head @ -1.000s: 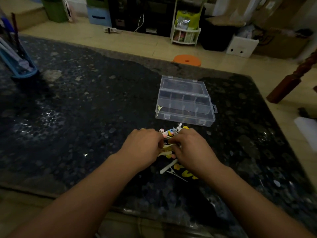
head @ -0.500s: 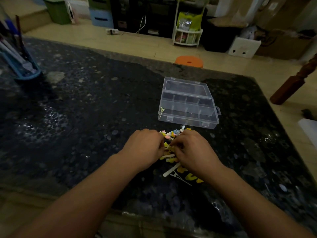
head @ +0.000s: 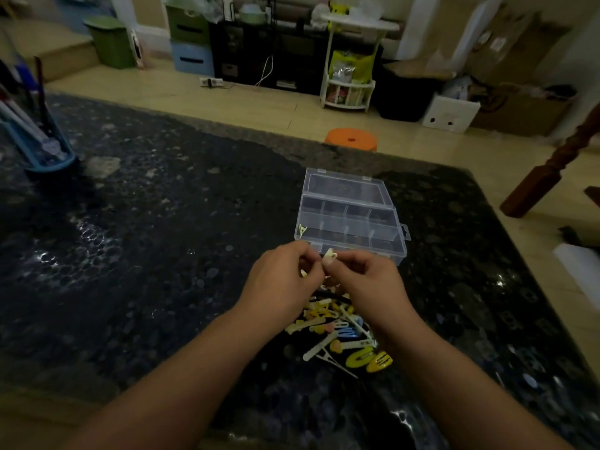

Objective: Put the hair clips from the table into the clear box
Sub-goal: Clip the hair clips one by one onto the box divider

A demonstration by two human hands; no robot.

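Note:
A clear plastic box [head: 352, 222] with several compartments lies open on the dark stone table [head: 146, 254], lid folded back. One pale clip [head: 302, 229] sits at its left end. My left hand [head: 281, 280] and my right hand [head: 370, 280] are raised just in front of the box, and together pinch a small pale hair clip [head: 329, 256] between their fingertips. Under and behind the hands lies a pile of hair clips [head: 341, 336] in yellow, white, pink and blue.
A blue holder with pens [head: 39, 147] stands at the table's far left. Beyond the table's far edge is an orange stool [head: 352, 139] on the floor, and a wooden post [head: 552, 170] at right. The table's near edge runs under my forearms.
Both hands have lifted off the pile and moved toward the box with one pale clip pinched between them. The camera tilted, showing more of the pile.

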